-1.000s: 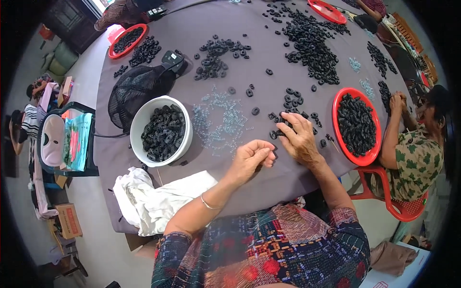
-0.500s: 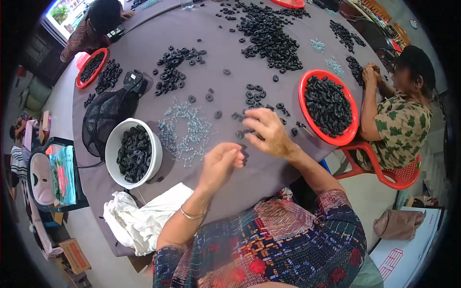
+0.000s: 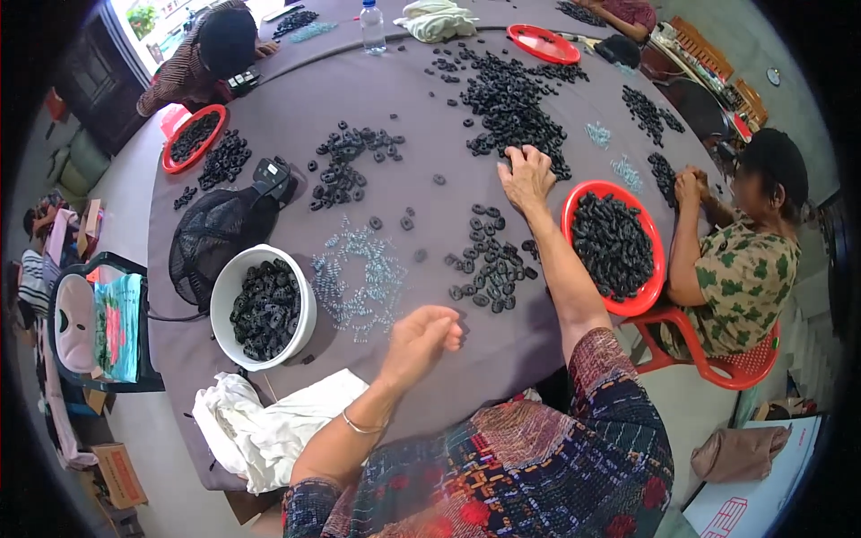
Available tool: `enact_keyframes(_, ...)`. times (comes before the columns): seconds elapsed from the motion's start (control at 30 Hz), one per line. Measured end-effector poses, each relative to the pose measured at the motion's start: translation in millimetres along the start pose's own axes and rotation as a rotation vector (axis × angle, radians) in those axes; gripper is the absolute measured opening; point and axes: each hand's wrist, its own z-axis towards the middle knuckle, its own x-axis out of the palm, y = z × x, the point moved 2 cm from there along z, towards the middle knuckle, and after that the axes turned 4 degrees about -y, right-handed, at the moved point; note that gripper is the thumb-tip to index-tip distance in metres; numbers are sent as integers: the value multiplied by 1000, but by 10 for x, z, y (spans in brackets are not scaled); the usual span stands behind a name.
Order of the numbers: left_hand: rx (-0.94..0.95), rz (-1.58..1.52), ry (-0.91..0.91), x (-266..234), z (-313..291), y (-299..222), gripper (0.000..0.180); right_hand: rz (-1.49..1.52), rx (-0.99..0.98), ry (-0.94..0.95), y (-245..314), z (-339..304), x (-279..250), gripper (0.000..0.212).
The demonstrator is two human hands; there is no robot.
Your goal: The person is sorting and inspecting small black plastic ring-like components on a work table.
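Observation:
My right hand (image 3: 527,179) reaches far over the table, its bent fingers somewhat apart at the near edge of a large heap of small black ring-shaped plastic parts (image 3: 516,108). Whether a part is under its fingertips is hidden. Nearer to me hovers my left hand (image 3: 420,343), fingers curled closed; what they hold, if anything, cannot be made out. Between the hands lies a loose group of black parts (image 3: 489,260). Left of it, small pale metal springs (image 3: 359,282) are spread in a rough ring. A white bowl (image 3: 308,327) full of black parts stands beside the springs.
A red tray (image 3: 662,269) heaped with black parts stands right of my forearm. A black mesh cap (image 3: 220,238) and a white cloth (image 3: 269,421) lie at left. Co-workers sit around the grey-covered table. A water bottle (image 3: 373,31) stands at the back.
My right hand has moved up and away, from beside the left hand to the big heap. The left hand stays curled near its place. The view has tilted toward the far side.

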Motion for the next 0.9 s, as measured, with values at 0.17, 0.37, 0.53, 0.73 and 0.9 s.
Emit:
enact_keyframes(0.17, -33, 24, -6, -2, -37, -2, 18, 56, 26, 62, 69, -94, -27, 31)
enact_keyframes(0.37, -27, 38, -10, -2, 7, 26, 18, 351, -82, 145, 204, -117, -40, 23)
enact_keyframes(0.53, -10, 6, 19, 3, 57, 10, 17, 647, -276, 328, 481, -210, -225, 22)
enact_keyframes(0.73, 0, -34, 47, -15, 69, 57, 17, 925, -222, 620, 636, -548, -778, 25)
enact_keyframes(0.9, 20, -51, 49, -27, 45, 100, 16, 604, -526, 409, 647, -877, -1014, 32)
